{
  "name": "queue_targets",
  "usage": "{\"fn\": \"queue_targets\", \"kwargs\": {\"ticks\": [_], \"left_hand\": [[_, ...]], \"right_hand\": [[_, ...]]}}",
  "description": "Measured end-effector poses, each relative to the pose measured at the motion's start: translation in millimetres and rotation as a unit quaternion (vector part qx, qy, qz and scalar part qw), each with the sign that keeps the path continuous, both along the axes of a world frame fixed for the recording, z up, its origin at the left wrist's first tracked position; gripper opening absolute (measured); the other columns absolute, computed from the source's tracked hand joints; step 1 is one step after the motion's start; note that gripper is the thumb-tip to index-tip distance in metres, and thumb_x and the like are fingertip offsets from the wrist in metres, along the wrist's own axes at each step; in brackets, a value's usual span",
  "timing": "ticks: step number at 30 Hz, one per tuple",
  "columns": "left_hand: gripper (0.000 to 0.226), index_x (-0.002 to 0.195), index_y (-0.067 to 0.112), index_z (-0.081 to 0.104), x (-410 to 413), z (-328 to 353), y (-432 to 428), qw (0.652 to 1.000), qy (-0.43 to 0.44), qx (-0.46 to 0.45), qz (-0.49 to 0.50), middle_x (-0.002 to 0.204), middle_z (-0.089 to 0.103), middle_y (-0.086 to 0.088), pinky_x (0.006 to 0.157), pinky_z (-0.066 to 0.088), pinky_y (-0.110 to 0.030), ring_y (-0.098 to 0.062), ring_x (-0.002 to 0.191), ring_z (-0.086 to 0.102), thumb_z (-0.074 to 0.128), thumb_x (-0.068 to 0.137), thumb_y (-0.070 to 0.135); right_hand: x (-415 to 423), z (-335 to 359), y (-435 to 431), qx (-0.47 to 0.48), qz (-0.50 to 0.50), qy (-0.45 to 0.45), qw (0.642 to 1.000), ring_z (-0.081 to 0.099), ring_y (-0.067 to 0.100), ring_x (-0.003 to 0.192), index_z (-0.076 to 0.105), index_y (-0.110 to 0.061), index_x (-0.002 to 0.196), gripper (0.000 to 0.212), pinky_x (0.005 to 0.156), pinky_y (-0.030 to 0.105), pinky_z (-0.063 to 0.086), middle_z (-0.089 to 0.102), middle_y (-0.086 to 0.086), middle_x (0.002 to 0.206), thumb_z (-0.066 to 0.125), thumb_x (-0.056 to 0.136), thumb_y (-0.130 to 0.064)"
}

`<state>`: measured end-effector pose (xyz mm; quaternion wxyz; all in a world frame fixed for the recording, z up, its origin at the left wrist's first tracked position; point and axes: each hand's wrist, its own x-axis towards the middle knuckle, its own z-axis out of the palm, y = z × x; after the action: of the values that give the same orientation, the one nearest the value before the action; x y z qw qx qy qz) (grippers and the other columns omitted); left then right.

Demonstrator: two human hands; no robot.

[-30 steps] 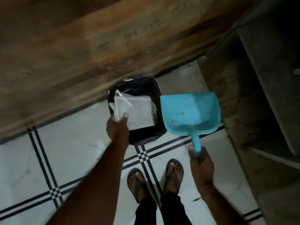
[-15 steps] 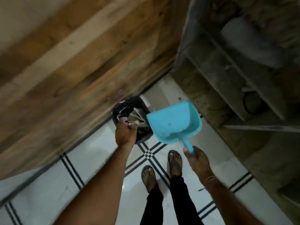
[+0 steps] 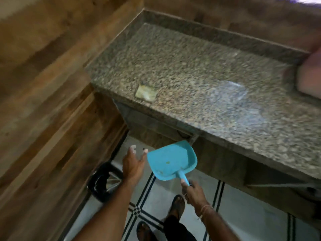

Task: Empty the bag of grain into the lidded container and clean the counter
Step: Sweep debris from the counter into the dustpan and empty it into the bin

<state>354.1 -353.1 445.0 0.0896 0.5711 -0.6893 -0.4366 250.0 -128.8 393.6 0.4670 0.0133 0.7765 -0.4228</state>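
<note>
My right hand [image 3: 192,189] grips the handle of a turquoise dustpan [image 3: 171,161], held level below the counter's front edge with a few specks in it. My left hand [image 3: 133,162] hangs in the air just left of the dustpan, fingers spread and empty. The speckled granite counter [image 3: 182,66] fills the upper right. On it lie a small crumpled yellowish wrapper [image 3: 145,93] near the front edge and a clear, flat plastic bag [image 3: 227,92] further right. A black bin [image 3: 104,181] with a shiny liner stands on the floor at the left, beside the wooden wall.
Wood-panelled walls [image 3: 43,84] close off the left and the back. A blurred pinkish object [image 3: 309,73] sits at the counter's right edge. White floor tiles [image 3: 243,206] with dark stripes lie below, where my sandalled feet [image 3: 177,206] stand. Open shelving shows under the counter.
My left hand let go of the white bag into the bin and rose, now empty. My view swung up from the bin to the counter. The dustpan stayed in my right hand.
</note>
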Motion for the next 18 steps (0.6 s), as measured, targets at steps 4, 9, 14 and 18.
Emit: {"fn": "queue_targets", "kwargs": {"ticks": [4, 9, 14, 18], "left_hand": [[0.060, 0.138, 0.011, 0.052, -74, 40, -9, 0.995, 0.020, -0.068, -0.068, 0.132, 0.059, -0.014, 0.098, 0.045, -0.037, -0.030, 0.122, 0.058, 0.070, 0.090, 0.042], [0.063, 0.139, 0.011, 0.050, -132, 59, -38, 0.987, -0.019, -0.113, -0.111, 0.133, 0.053, -0.014, 0.097, 0.045, -0.038, -0.033, 0.119, 0.056, 0.067, 0.091, 0.048], [0.073, 0.137, 0.007, 0.047, -186, 53, -107, 0.976, -0.076, -0.179, -0.102, 0.137, 0.050, -0.023, 0.102, 0.044, -0.049, -0.042, 0.126, 0.049, 0.065, 0.088, 0.058], [0.079, 0.145, 0.009, 0.039, -224, 44, -152, 0.962, -0.168, -0.189, -0.107, 0.148, 0.037, -0.025, 0.102, 0.042, -0.050, -0.042, 0.135, 0.039, 0.060, 0.090, 0.061]], "right_hand": [[-35, 22, 10, -0.037, -0.049, -0.003, 0.998, 0.041, 0.009, 0.049, 0.057, -0.015, 0.086, 0.025, 0.044, 0.022, 0.033, 0.049, 0.002, 0.066, 0.061, 0.098, -0.037], [-69, 37, 17, -0.042, -0.053, 0.003, 0.998, 0.037, 0.008, 0.042, 0.053, -0.018, 0.079, 0.029, 0.043, 0.021, 0.027, 0.046, -0.005, 0.053, 0.063, 0.096, -0.039], [-79, 33, 23, -0.055, -0.080, -0.003, 0.995, 0.038, 0.011, 0.040, 0.050, -0.012, 0.083, 0.032, 0.042, 0.021, 0.027, 0.043, 0.006, 0.058, 0.066, 0.095, -0.036], [-82, 22, 22, -0.044, -0.118, -0.030, 0.992, 0.044, 0.010, 0.039, 0.054, -0.013, 0.081, 0.031, 0.041, 0.021, 0.031, 0.046, -0.001, 0.050, 0.070, 0.093, -0.037]]}}
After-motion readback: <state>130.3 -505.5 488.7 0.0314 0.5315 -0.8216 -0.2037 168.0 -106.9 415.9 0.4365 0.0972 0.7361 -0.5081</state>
